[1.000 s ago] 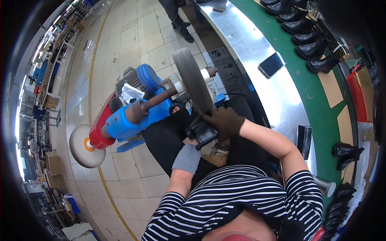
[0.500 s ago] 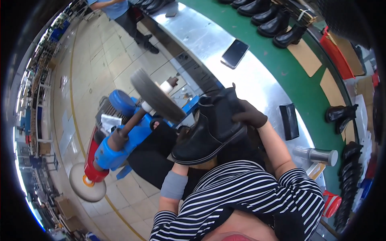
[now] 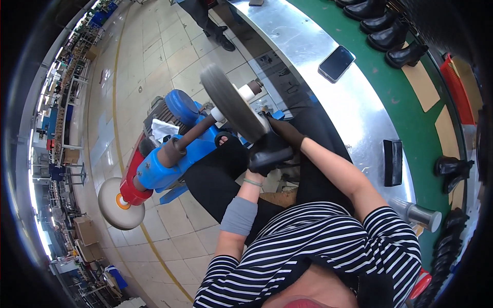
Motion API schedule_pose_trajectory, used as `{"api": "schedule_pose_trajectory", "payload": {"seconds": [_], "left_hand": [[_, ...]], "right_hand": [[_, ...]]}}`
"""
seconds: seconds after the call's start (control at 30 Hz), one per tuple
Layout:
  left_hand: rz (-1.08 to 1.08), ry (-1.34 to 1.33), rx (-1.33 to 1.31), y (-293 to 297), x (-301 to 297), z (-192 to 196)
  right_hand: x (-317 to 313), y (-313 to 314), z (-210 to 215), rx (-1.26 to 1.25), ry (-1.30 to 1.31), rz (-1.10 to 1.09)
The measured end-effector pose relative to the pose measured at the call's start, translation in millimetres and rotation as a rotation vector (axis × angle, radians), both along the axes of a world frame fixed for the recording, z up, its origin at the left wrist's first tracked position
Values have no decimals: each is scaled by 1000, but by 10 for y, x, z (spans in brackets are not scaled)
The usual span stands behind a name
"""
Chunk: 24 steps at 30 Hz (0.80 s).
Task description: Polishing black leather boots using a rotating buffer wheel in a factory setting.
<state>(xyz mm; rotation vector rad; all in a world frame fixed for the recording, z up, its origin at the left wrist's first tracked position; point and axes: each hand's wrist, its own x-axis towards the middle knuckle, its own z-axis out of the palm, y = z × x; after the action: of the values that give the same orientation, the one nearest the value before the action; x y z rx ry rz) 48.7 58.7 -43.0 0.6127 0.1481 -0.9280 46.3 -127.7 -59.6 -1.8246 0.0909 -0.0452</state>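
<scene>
A black leather ankle boot (image 3: 271, 147) is against, or very close to, the lower edge of a dark buffing wheel (image 3: 230, 105), whose surface looks blurred. My right hand (image 3: 288, 134), in a dark brown glove, is closed on the boot's far right side. From below, my left hand (image 3: 258, 167) supports the boot; most of its fingers are hidden behind the leather. A grey band (image 3: 239, 215) covers my left forearm. The wheel sits on the shaft of a blue and red polishing machine (image 3: 159, 167), which carries a pale second wheel (image 3: 121, 204) at its other end.
To my right runs a metal bench (image 3: 354, 120) with a phone (image 3: 337, 63), a black pad (image 3: 393, 162) and a metal cylinder (image 3: 423, 216). Beyond it, several black boots (image 3: 385, 36) line a green surface (image 3: 393, 97). A person's legs (image 3: 210, 25) show at the top.
The boot has been turned and brought in to the wheel, its side no longer facing me. Both hands moved with it. The whole view has shifted, and the other person shows less.
</scene>
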Motion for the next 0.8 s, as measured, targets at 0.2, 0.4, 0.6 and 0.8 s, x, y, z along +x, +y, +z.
{"api": "schedule_pose_trajectory", "payload": {"seconds": [0.2,0.4,0.6,0.8], "left_hand": [[8,-1111,553,-57,102,-459],[-32,-206,0,152,-171,-111],[286,116,-149,319,-23,-520],[571,-136,151,107,-22,-412]], "right_hand": [[390,-57,-1,-319,121,252],[304,-148,1,-234,-162,396],[196,-416,81,-58,177,165],[485,-13,-9,577,406,-91]]}}
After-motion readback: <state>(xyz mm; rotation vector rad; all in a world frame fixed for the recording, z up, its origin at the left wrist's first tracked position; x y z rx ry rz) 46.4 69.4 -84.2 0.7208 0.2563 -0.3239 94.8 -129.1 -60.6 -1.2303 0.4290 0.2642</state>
